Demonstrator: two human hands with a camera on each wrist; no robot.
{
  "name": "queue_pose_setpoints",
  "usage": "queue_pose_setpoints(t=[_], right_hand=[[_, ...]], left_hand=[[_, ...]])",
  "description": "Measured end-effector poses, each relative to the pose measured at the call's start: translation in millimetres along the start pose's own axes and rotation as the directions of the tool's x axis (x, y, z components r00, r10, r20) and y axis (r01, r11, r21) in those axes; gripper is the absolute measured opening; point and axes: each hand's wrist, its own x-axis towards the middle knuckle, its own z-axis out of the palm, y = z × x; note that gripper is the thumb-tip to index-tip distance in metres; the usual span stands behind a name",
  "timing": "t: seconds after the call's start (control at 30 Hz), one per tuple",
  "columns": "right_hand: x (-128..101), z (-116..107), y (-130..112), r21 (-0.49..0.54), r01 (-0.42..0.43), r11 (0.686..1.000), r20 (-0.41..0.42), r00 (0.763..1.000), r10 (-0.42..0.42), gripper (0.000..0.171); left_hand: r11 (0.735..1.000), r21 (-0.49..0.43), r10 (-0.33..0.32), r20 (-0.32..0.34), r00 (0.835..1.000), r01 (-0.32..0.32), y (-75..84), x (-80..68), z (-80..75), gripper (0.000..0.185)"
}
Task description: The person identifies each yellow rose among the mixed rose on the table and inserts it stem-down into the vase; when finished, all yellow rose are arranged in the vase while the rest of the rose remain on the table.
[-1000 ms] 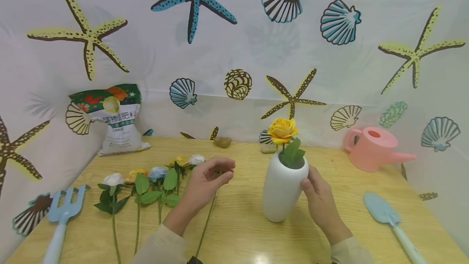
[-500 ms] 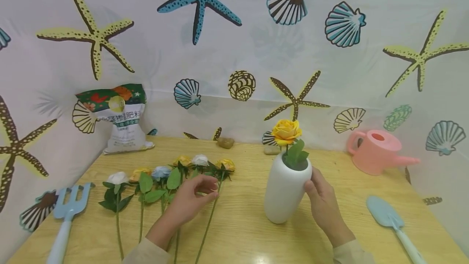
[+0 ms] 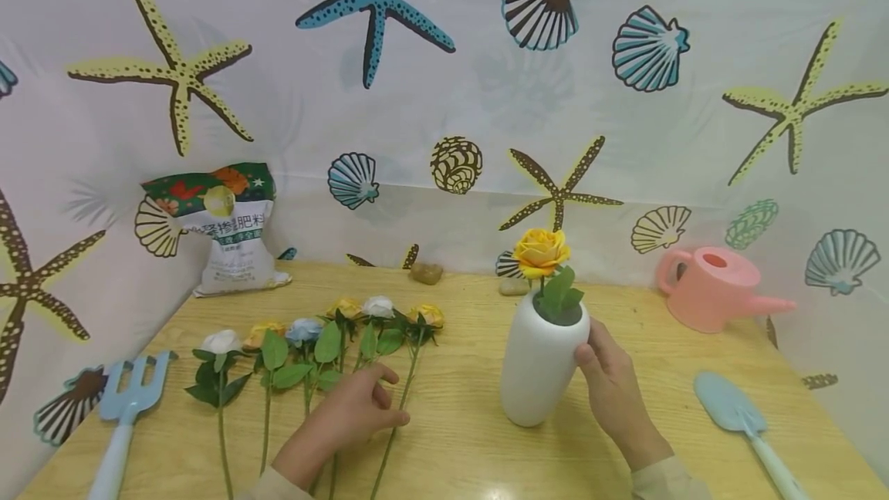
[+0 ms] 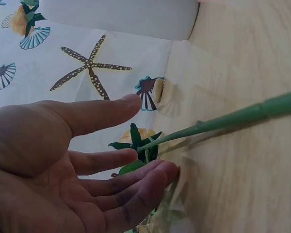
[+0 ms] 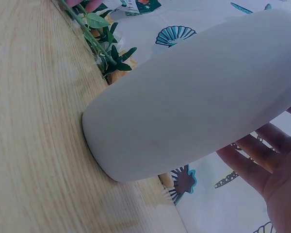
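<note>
Rose stems lie in a row on the wooden worktop, left of the white vase, which stands upright and already holds one yellow rose. The left hand rests over the lower stems with its fingers spread and nearly straight, gripping nothing; the nearest green stem runs just past the fingertips. The right hand steadies the vase from its right side, fingers loosely curved along the wall. Judging by this, the step in hand is choosing the following flower. Picking it up would call for pinching one stem clear of its neighbours. A fork, a trowel and a pink watering can lie further out.
</note>
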Motion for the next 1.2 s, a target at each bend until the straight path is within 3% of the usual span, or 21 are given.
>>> queue_pose_setpoints(t=[0.33, 0.53, 0.67, 1.03, 1.2], right_hand=[[2, 0, 1, 0.024, 0.031, 0.999, -0.002, 1.000, -0.031, 0.046], [1, 0, 2, 0.012, 0.020, 1.000, -0.002, 1.000, -0.020, 0.046], [1, -1, 4, 0.011, 0.022, 1.000, 0.000, 1.000, -0.022, 0.045], [1, 1, 2, -0.004, 0.016, 1.000, 0.007, 1.000, -0.016, 0.047], [1, 0, 3, -0.020, 0.011, 1.000, -0.004, 1.000, -0.011, 0.049]], left_hand=[[0.999, 0.021, 0.032, -0.002, 0.999, -0.032, -0.6, -1.8, 4.9, 0.055], [0.995, -0.063, 0.082, 0.062, 0.995, -0.079, -5.8, -2.5, 6.2, 0.054], [0.989, -0.126, 0.088, 0.099, 0.991, -0.075, -8.0, -1.3, 7.2, 0.055], [0.988, -0.106, 0.117, 0.052, 0.992, -0.111, -7.6, -1.7, 14.7, 0.054], [0.973, -0.183, 0.157, 0.067, 0.985, -0.142, 0.8, -3.7, 9.6, 0.056]])
